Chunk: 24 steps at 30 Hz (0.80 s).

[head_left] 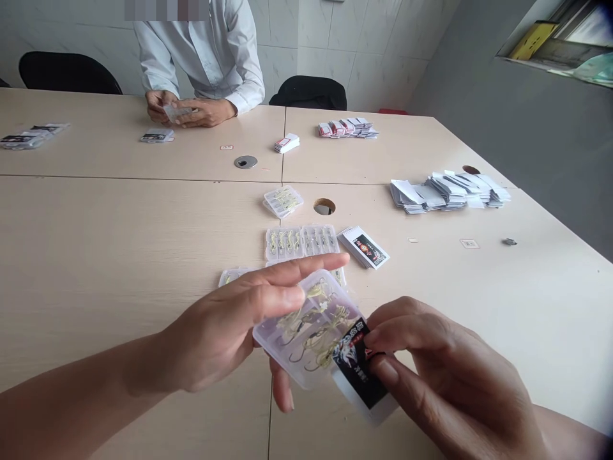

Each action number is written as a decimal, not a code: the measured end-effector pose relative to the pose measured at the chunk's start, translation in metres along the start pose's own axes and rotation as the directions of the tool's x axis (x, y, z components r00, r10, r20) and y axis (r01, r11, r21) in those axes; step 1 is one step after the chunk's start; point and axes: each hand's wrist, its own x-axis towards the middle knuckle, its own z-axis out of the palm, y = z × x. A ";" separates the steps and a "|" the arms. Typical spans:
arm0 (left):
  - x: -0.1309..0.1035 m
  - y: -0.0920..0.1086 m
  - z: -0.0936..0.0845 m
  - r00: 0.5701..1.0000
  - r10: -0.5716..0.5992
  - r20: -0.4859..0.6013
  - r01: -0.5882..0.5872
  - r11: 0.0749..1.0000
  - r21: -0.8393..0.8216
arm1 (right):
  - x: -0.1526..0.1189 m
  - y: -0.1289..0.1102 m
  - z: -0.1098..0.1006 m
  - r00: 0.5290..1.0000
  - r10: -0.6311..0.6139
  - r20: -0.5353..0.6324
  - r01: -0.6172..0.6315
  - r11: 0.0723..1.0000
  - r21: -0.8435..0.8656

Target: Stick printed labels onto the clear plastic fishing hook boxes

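Note:
My left hand (215, 332) is closed around a clear plastic compartment box (272, 338), thumb on its top. Through the plastic show several fish hooks tied with yellowish line. Between the thumb and fingers of my right hand (445, 370) is a printed card (361, 377), black with a coloured picture and a pale border. The card overlaps the box's near right corner; whether it lies over the box or partly inside, I cannot tell. Beyond my hands, an open hook box (283, 243) lies on the table, partly hidden at its near side.
Beside it is a stack of printed cards (366, 247); farther off are closed boxes (283, 200) and a long row of white cards (450, 191). Across the table (119, 236), a person in a white shirt (205, 57) handles a clear piece. A round cable hole (324, 206) breaks the tabletop.

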 end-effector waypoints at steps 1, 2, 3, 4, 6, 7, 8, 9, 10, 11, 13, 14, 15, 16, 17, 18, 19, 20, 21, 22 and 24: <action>0.002 0.000 -0.001 1.000 -0.004 0.002 0.004 0.999 -0.036 | -0.001 0.000 0.000 1.000 0.001 0.000 -0.001 1.000 0.005; 0.005 0.001 -0.002 1.000 -0.014 0.007 0.014 0.997 -0.070 | -0.001 0.000 0.000 1.000 0.000 0.001 0.000 1.000 0.011; 0.007 0.001 -0.002 0.999 -0.029 0.017 0.031 0.994 -0.101 | -0.002 0.000 0.000 1.000 0.003 0.002 -0.003 1.000 0.015; 0.008 0.001 -0.003 0.998 -0.048 0.032 0.051 0.990 -0.134 | -0.003 0.000 -0.001 1.000 0.011 0.001 -0.011 1.000 0.016; 0.011 0.001 -0.005 0.993 -0.081 0.082 0.096 0.974 -0.207 | -0.004 0.000 -0.001 0.999 0.041 -0.003 -0.041 0.999 0.019; 0.011 0.000 -0.006 0.990 -0.092 0.111 0.117 0.962 -0.245 | -0.005 0.000 -0.001 0.998 0.056 -0.008 -0.055 0.998 0.028; 0.011 -0.001 -0.006 0.985 -0.100 0.141 0.136 0.951 -0.277 | -0.005 -0.001 -0.001 0.998 0.068 -0.011 -0.068 0.997 0.047; 0.011 -0.001 -0.007 0.980 -0.106 0.168 0.153 0.942 -0.300 | -0.005 -0.001 -0.001 0.996 0.084 -0.014 -0.083 0.993 0.082; 0.011 -0.002 -0.007 0.975 -0.110 0.193 0.168 0.935 -0.313 | -0.006 -0.001 -0.001 0.994 0.107 -0.012 -0.104 0.985 0.135; 0.011 -0.003 -0.007 0.970 -0.104 0.219 0.172 0.932 -0.320 | -0.006 -0.001 -0.002 0.990 0.143 -0.004 -0.139 0.969 0.202; 0.011 -0.004 -0.007 0.964 -0.073 0.257 0.157 0.932 -0.325 | -0.005 0.000 -0.002 0.969 0.248 0.024 -0.239 0.901 0.361; 0.012 -0.005 -0.007 0.961 -0.055 0.270 0.146 0.933 -0.330 | -0.005 0.000 -0.002 0.953 0.300 0.042 -0.287 0.851 0.441; 0.012 -0.005 -0.007 0.960 -0.040 0.279 0.136 0.932 -0.335 | -0.005 0.001 -0.002 0.938 0.341 0.060 -0.322 0.795 0.515; 0.012 -0.005 -0.007 0.958 -0.028 0.285 0.129 0.930 -0.344 | -0.005 0.002 -0.002 0.924 0.374 0.077 -0.347 0.739 0.577; 0.012 -0.005 -0.007 0.959 -0.021 0.283 0.124 0.928 -0.351 | -0.004 0.003 -0.002 0.913 0.398 0.090 -0.363 0.694 0.621; 0.012 -0.005 -0.007 0.962 -0.021 0.271 0.120 0.927 -0.355 | -0.004 0.004 -0.003 0.908 0.409 0.093 -0.367 0.666 0.649; 0.012 -0.005 -0.007 0.966 -0.022 0.259 0.115 0.928 -0.353 | -0.003 0.004 -0.004 0.906 0.414 0.088 -0.365 0.658 0.659; 0.012 -0.005 -0.007 0.970 -0.027 0.243 0.113 0.931 -0.347 | -0.002 0.003 -0.005 0.909 0.411 0.069 -0.353 0.671 0.653; 0.012 -0.005 -0.007 0.973 -0.041 0.228 0.118 0.935 -0.335 | -0.002 0.002 -0.007 0.914 0.403 0.036 -0.333 0.698 0.634; 0.011 -0.004 -0.007 0.975 -0.056 0.213 0.124 0.939 -0.321 | -0.001 0.000 -0.008 0.920 0.393 -0.008 -0.308 0.733 0.607; 0.012 -0.004 -0.008 0.979 -0.076 0.191 0.131 0.946 -0.297 | -0.001 -0.003 -0.012 0.922 0.371 -0.107 -0.259 0.800 0.541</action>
